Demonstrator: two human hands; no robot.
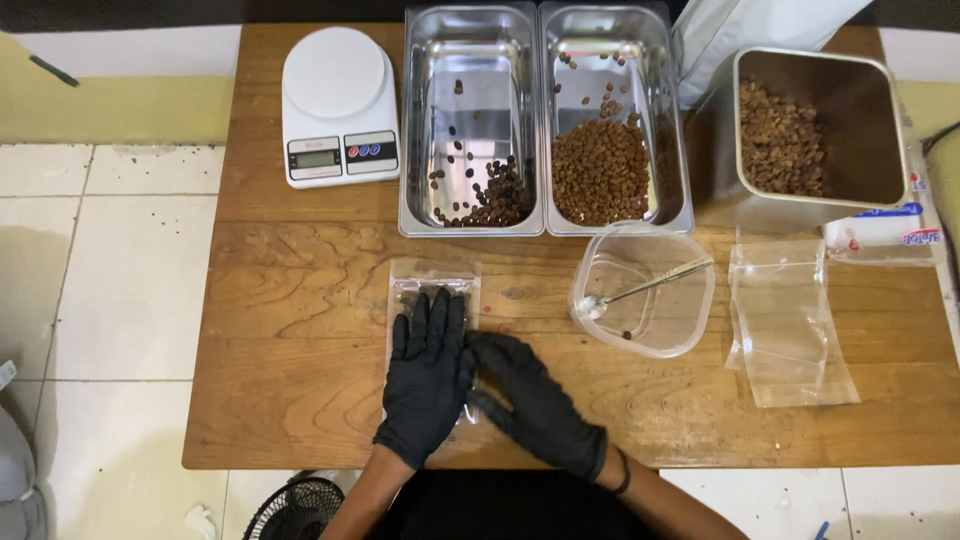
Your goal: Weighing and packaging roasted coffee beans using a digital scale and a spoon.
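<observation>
Fingers (432,312) of left hand (428,385) flat, extended, pressing small clear pouch (432,280), lower centre of frame; right hand (535,400) flat beside it, touching. Pouch filled with dark beans, apparently being sealed. Empty pouches (790,320) at right remain unfilled.

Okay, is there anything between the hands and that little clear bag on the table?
Nothing visible. The left hand lies flat on the clear bag, and the right hand rests beside it at the bag's lower right edge; whether it touches the bag is unclear.
</observation>
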